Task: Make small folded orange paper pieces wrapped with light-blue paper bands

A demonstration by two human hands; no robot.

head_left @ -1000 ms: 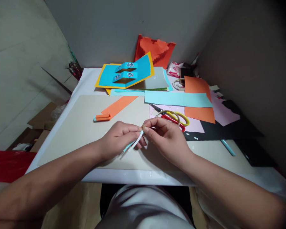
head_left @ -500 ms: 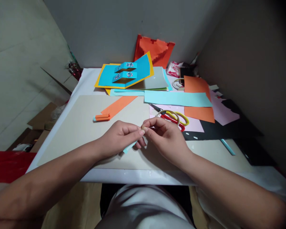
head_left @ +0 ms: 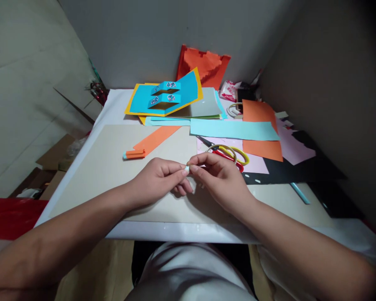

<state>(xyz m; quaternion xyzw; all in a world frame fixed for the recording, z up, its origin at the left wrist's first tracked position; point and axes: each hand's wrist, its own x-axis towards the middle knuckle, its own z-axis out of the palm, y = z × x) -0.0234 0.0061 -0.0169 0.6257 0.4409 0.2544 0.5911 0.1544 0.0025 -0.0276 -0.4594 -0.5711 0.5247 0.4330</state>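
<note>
My left hand [head_left: 161, 180] and my right hand [head_left: 224, 177] meet fingertip to fingertip above the front middle of the board. Thumbs and forefingers of both pinch a small pale-blue piece of paper [head_left: 187, 168]; most of it is covered by the fingers. Just beyond my left hand, an orange paper strip [head_left: 158, 140] lies at a slant beside a small folded orange paper piece [head_left: 135, 154] with a pale-blue end. Past my right hand are scissors [head_left: 243, 156] with yellow and red handles, and a ring like a tape roll [head_left: 235, 158] lies over them.
A blue-and-yellow pop-up card [head_left: 141, 98] stands on stacked paper at the back. Behind it a red paper piece [head_left: 203, 62] leans on the wall. A pale-blue strip [head_left: 235, 129] crosses an orange sheet [head_left: 260, 110]. A black flat object [head_left: 334, 200] and a blue stick [head_left: 300, 193] lie right.
The pale-blue paper end that hung below my left hand no longer shows; a small bit is now visible between the fingertips. Both hands stay in nearly the same place.
</note>
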